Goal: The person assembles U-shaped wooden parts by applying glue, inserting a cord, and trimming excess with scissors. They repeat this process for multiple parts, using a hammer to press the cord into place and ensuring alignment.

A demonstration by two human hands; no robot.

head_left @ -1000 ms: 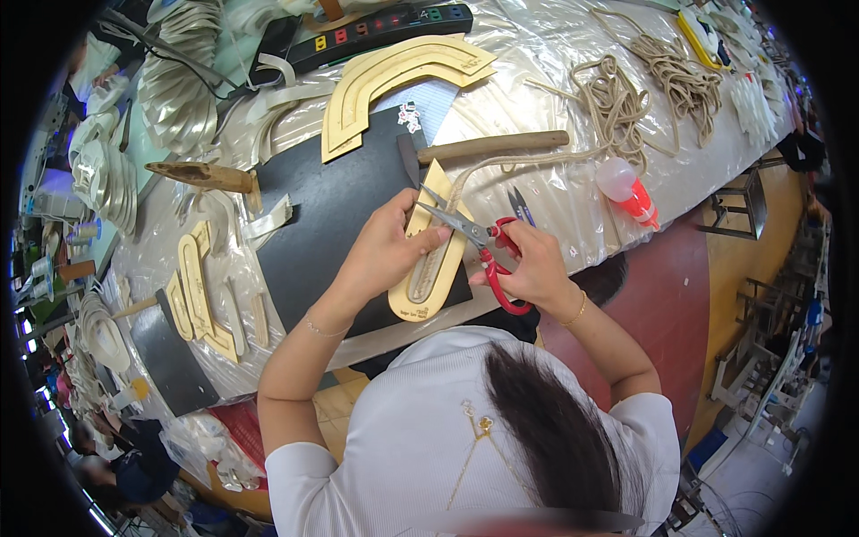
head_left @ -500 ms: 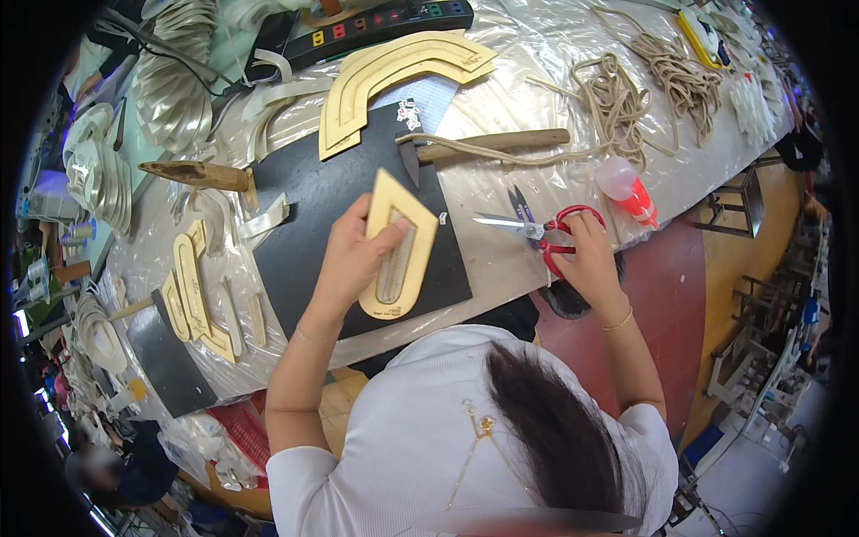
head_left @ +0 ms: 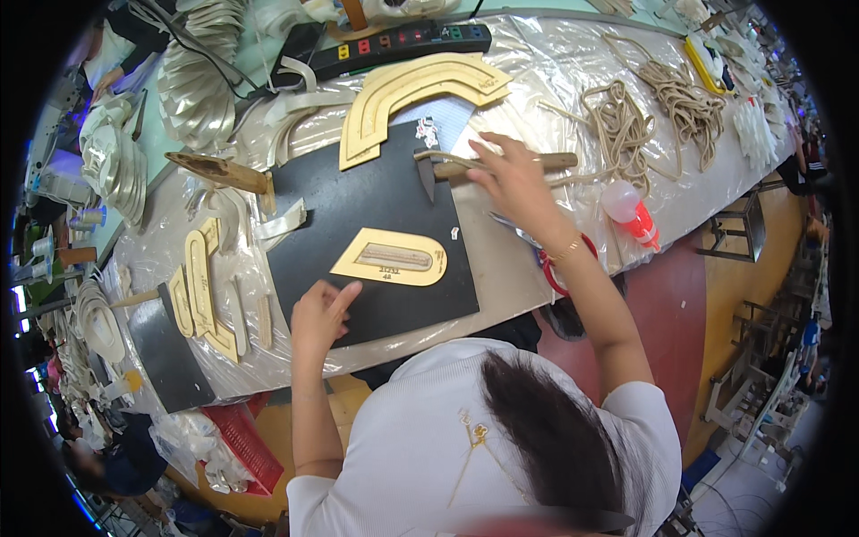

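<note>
A pale wooden template [head_left: 429,248], pointed at one end and rounded at the other, lies flat on the black mat [head_left: 376,315]. A beige strip sits in its slot. My left hand [head_left: 318,318] is beside its lower left edge, fingers loosely bent, holding nothing. My right hand [head_left: 519,183] reaches with spread fingers over a hammer [head_left: 559,161], which has a wooden handle and a dark metal head. Whether it touches the handle is hard to tell. Red-handled scissors [head_left: 553,279] lie partly hidden under my right forearm.
A curved wooden template [head_left: 362,125] rests at the mat's far edge. Tangled beige cord [head_left: 617,125] lies at the far right, near a red-and-white squeeze bottle [head_left: 640,224]. A wooden stick [head_left: 219,172] and smaller templates [head_left: 197,277] are at left. A power strip [head_left: 403,45] sits at the back.
The template has left my left hand, turned sideways, and now lies on the mat. My right hand has let go of the scissors and moved away and left, to the hammer.
</note>
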